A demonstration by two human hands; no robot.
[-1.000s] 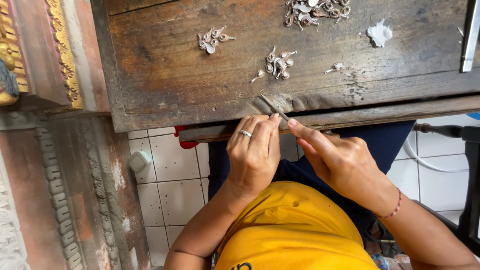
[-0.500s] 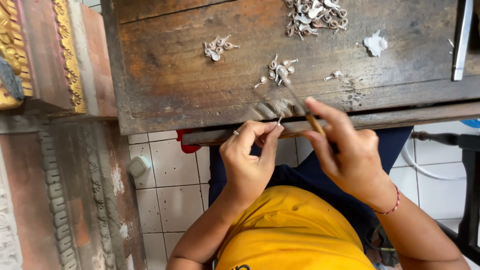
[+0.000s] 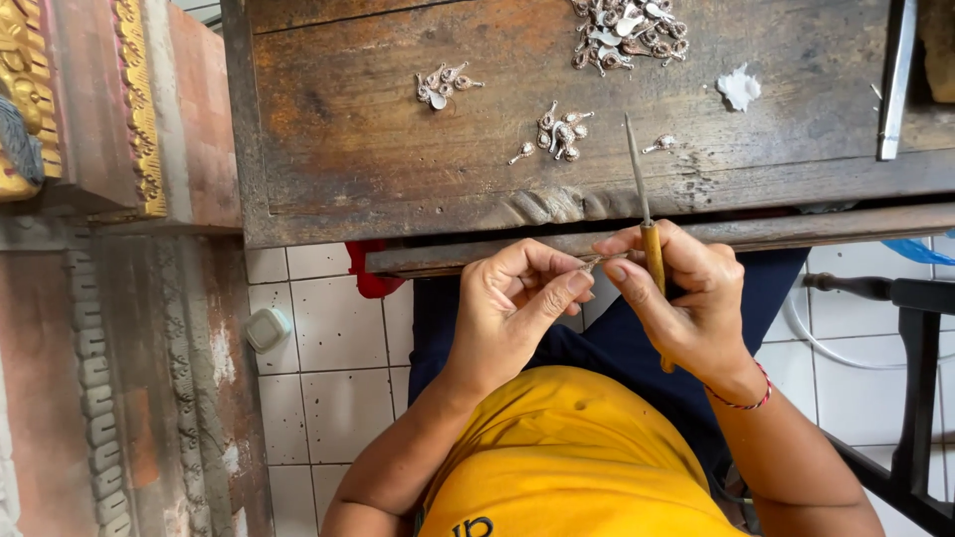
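My left hand [image 3: 517, 303] and my right hand [image 3: 686, 298] meet just below the front edge of a worn wooden bench [image 3: 398, 149]. Between the fingertips of both hands sits a small silver piece [image 3: 591, 263]. My right hand also grips a thin needle file with a wooden handle [image 3: 649, 234], its metal tip pointing up over the bench. Small silver ornaments lie on the bench in a little group [image 3: 559, 131], another group [image 3: 443, 84] further left, and a bigger pile [image 3: 625, 28] at the top edge.
A white scrap [image 3: 738, 87] and a flat metal bar [image 3: 893, 80] lie at the bench's right. A carved, gilded wooden panel [image 3: 129, 109] stands at left. White floor tiles [image 3: 338, 348] and a dark chair frame [image 3: 920, 388] lie below.
The file came off the bench edge and swung upright in my right hand. Both hands drew back toward my body and now pinch the small silver piece together.
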